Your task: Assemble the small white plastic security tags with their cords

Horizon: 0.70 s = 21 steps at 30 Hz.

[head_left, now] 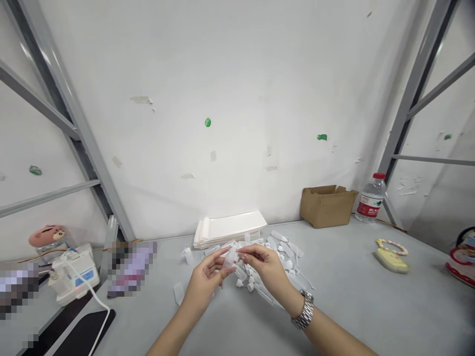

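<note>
My left hand (212,273) is closed round a small translucent plastic squeeze bottle (230,257), holding it tilted above the table. At the bottle's upper end, the thumb and fingertips of my right hand (265,264) pinch together; whatever is between them is too small to name. Beneath and behind both hands lies a loose pile of similar bottles (295,249) and small white caps (251,287), partly hidden by my hands. One bottle (178,292) lies apart beside my left forearm, and another small one (188,255) is farther back on the left.
Behind the pile, a stack of white sheets or flat packs (233,227) lies by the wall. A cardboard box (328,206) and a water bottle (370,200) stand back right. A yellow item (391,261) with a beaded loop is at right; a white power strip (76,277) at left.
</note>
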### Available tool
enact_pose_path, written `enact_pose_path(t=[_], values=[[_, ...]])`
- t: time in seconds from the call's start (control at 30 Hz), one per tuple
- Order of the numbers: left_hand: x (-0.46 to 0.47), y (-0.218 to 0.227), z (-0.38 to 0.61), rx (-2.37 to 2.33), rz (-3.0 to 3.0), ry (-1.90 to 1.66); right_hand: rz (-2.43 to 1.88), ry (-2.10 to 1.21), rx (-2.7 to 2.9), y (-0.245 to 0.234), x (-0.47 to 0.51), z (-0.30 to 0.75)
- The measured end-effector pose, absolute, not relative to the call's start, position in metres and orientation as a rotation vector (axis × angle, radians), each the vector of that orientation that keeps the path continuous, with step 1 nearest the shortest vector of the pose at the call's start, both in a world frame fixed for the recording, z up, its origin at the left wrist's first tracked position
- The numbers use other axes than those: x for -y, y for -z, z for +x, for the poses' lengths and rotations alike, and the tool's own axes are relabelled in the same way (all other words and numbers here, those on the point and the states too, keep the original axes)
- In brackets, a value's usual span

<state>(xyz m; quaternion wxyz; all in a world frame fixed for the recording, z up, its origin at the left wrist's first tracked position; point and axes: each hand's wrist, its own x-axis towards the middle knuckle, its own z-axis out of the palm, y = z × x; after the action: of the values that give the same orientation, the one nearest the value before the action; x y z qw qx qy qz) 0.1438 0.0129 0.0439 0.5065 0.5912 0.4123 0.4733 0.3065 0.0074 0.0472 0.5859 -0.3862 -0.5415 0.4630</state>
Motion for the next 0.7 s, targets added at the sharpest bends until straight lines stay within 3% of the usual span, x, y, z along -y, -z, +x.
enact_pose_path(t=[0.7], values=[[-0.0104, -0.0408, 0.1442, -1.011, 1.479, -1.113, -0.808, -1.269, 1.205, -0.0475, -0.0086, 0.3032]])
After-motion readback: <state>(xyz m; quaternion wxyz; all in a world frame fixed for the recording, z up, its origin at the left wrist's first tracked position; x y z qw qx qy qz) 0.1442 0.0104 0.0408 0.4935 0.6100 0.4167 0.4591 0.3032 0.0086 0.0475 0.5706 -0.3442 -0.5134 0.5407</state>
